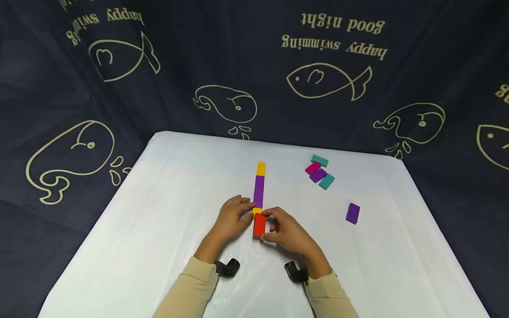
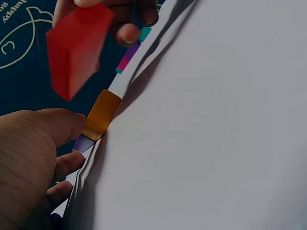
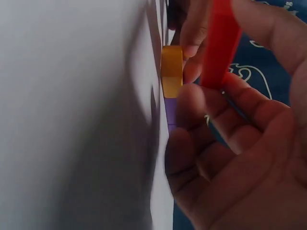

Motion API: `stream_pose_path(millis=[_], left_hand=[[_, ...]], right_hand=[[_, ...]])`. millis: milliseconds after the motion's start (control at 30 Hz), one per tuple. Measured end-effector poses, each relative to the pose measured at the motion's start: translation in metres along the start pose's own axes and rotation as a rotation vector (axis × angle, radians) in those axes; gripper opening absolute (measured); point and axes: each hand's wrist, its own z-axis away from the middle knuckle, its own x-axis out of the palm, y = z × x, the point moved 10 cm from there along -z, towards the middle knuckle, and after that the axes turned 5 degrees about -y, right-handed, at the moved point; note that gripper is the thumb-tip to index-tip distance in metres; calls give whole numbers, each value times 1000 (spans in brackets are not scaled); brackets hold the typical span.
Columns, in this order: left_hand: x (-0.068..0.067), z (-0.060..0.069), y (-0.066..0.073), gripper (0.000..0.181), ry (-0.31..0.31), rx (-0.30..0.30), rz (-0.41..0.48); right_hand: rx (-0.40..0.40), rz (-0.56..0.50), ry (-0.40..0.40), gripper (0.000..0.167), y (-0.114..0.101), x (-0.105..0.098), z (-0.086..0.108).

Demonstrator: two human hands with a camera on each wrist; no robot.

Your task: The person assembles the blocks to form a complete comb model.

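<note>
A red block [image 1: 260, 225] is pinched between the thumb and fingers of my right hand [image 1: 289, 232]. Both wrist views show it raised above the table, close to the near end of a straight row of blocks. That row has a yellow block [image 1: 257, 210] nearest me, a purple stretch [image 1: 259, 192] in the middle and another yellow block [image 1: 261, 169] at the far end. My left hand [image 1: 232, 218] lies along the row's left side. Its thumb [image 2: 72, 125] is against the near yellow block [image 2: 103, 112], and its fingers reach beside the purple part.
On the white table [image 1: 191, 176], a loose group at the back right has a teal block [image 1: 320, 160], a magenta block [image 1: 313, 168], a purple block [image 1: 318, 175] and a second teal block [image 1: 327, 181]. A single purple block [image 1: 352, 213] lies farther right. Dark printed cloth [image 1: 262, 119] hangs behind.
</note>
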Motion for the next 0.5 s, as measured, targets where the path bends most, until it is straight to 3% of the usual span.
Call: stream_pose_path(millis=[233,500], left_hand=[[-1,1,1,33,8,13,10],[-5,1,6,31,41,53,19]], right_hand=[[3,94,-31,53,1,12,1],[12,225,-1,55,-2,22,-2]])
